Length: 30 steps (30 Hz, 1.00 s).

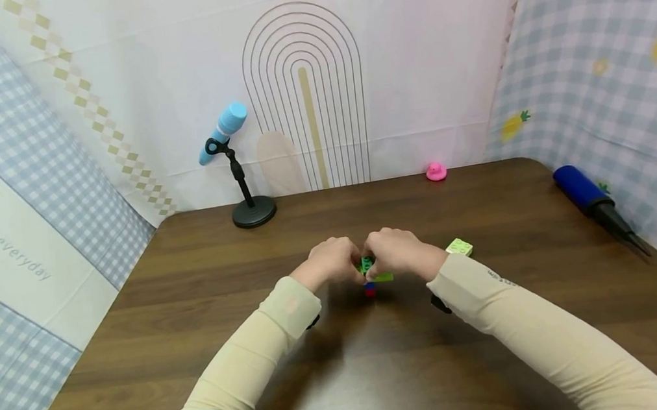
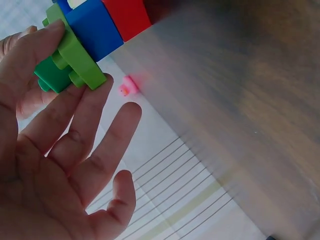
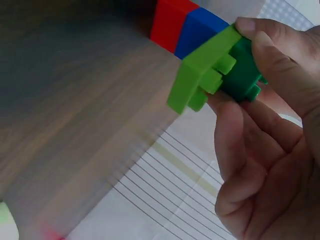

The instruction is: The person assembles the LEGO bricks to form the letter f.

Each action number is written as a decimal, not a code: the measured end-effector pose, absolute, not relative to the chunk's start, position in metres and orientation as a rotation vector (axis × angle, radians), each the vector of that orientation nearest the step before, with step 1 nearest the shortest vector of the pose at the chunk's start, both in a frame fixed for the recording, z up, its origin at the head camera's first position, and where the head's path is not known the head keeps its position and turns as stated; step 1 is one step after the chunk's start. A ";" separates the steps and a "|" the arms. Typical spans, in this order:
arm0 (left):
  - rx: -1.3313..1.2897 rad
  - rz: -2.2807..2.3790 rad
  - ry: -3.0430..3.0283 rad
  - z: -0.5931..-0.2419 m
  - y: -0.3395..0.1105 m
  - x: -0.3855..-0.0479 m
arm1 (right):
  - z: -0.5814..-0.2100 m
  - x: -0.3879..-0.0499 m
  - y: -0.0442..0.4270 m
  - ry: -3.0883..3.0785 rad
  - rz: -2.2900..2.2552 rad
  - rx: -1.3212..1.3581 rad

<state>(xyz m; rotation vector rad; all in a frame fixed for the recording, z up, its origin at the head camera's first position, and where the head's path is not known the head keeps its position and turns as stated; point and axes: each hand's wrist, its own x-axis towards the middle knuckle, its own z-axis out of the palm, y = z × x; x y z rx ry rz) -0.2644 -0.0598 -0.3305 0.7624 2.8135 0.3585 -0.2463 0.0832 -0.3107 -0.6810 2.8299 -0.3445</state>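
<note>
A stack of toy bricks stands between both hands at mid-table: a red brick (image 2: 128, 18) at the bottom, a blue brick (image 2: 95, 30) on it, a flat light green brick (image 3: 200, 67) across that, and a dark green brick (image 3: 243, 70) on top. My left hand (image 1: 332, 260) pinches the light green brick between thumb and fingers; its other fingers are spread in the left wrist view. My right hand (image 1: 398, 251) pinches the dark green brick with thumb and fingers. In the head view the fingers partly hide the stack.
A pale green brick (image 1: 459, 247) lies just beyond my right wrist. At the table's (image 1: 204, 255) back are a blue microphone (image 1: 232, 119) on a black stand (image 1: 254, 211) and a pink duck (image 1: 436, 171). A blue-and-black tool (image 1: 588, 198) lies at the right edge.
</note>
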 end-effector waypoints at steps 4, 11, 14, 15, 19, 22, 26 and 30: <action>0.741 0.318 2.834 -0.329 -0.059 -0.265 | -0.302 -0.248 0.098 2.835 -0.326 -0.691; 0.698 0.258 2.844 -0.327 -0.058 -0.265 | -0.289 -0.262 0.152 2.911 -0.264 -0.558; 0.695 0.246 2.842 -0.326 -0.058 -0.265 | -0.294 -0.266 0.174 2.890 -0.220 -0.495; 0.695 0.242 2.843 -0.326 -0.058 -0.265 | -0.297 -0.267 0.181 2.879 -0.212 -0.475; 0.701 0.245 2.838 -0.325 -0.058 -0.264 | -0.306 -0.268 0.200 2.861 -0.187 -0.417; 0.696 0.253 2.834 -0.325 -0.058 -0.264 | -0.311 -0.267 0.207 2.859 -0.156 -0.342; 0.683 0.241 2.836 -0.325 -0.057 -0.263 | -0.318 -0.267 0.209 2.849 -0.102 -0.194; 0.689 0.217 2.840 -0.324 -0.055 -0.262 | -0.325 -0.270 0.207 2.833 -0.019 -0.090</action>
